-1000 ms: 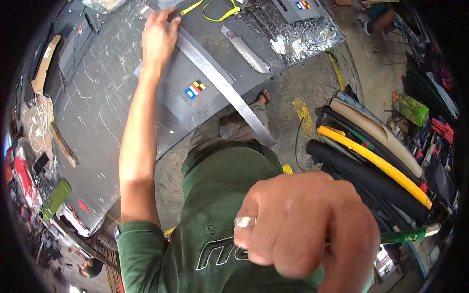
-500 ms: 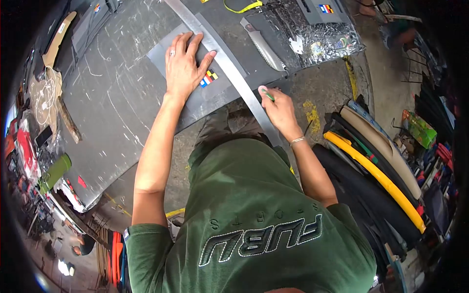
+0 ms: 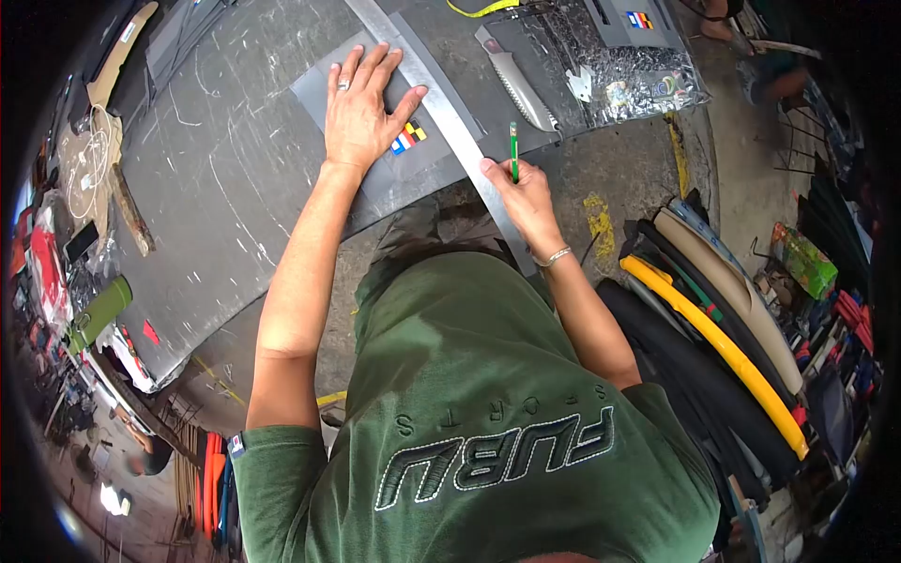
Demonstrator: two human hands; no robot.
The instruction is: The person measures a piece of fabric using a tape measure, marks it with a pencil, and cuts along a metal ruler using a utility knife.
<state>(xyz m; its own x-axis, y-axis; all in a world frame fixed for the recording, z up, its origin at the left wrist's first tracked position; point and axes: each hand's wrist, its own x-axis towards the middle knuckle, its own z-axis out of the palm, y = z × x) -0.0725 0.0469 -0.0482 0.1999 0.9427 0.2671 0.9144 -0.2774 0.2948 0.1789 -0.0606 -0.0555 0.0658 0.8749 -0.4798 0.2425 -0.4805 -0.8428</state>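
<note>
My left hand (image 3: pixel 366 113) lies with fingers spread on a grey sheet (image 3: pixel 375 192), its fingertips close to a long metal ruler (image 3: pixel 436 108). Beside the thumb is a small patch of coloured flags (image 3: pixel 409 138) on the sheet. The ruler runs diagonally across the sheet and past the table's front edge. At that edge my right hand (image 3: pixel 526 202) is closed round a green pencil (image 3: pixel 514 155), which points up, and its thumb touches the ruler. A grey serrated-looking cutter (image 3: pixel 521 84) lies right of the ruler.
The dark table (image 3: pixel 216 178) has scratches and chalky marks. A yellow strap (image 3: pixel 488 7) and clear plastic (image 3: pixel 648 89) lie at its far side. Rolls of material, one yellow (image 3: pixel 723 352), stand on the right. A green roll (image 3: pixel 101 314) and a phone (image 3: pixel 82 241) are at left.
My right hand has come from close to the camera down to the ruler with the pencil. My left hand has left the ruler's far end and now presses on the sheet.
</note>
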